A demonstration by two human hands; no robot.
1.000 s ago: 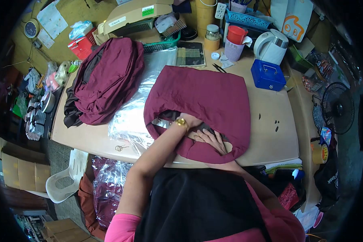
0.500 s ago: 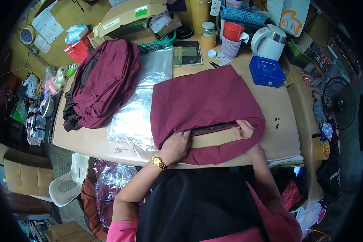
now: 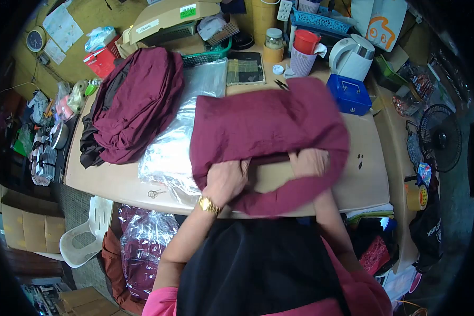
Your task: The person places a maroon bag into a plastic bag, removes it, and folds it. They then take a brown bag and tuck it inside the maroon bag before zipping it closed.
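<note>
A maroon fabric piece point(image 3: 247, 121) lies on the table, its strap-like lower part curving round an opening through which the tabletop shows. At the opening's left edge, my left hand point(image 3: 226, 181), with a gold watch on the wrist, has its fingers closed on the fabric. My right hand point(image 3: 309, 162) grips the upper edge toward the right, fingers bent under the cloth and partly hidden. The upper right of the fabric is raised and blurred. Left of it are clear plastic sheets point(image 3: 168, 152) and a heap of maroon and dark fabric point(image 3: 137, 110).
Along the back stand a blue metal box point(image 3: 348, 95), a white kettle point(image 3: 352, 57), a red cup point(image 3: 304, 40), a jar point(image 3: 274, 39) and a green basket point(image 3: 208, 56). Small scissors point(image 3: 280, 84) lie behind the fabric. A fan point(image 3: 440, 138) is at the right.
My right hand has moved left and up, from the opening's right end onto its upper edge. The fabric's upper right part has lifted and folded, and its left side has shifted slightly left.
</note>
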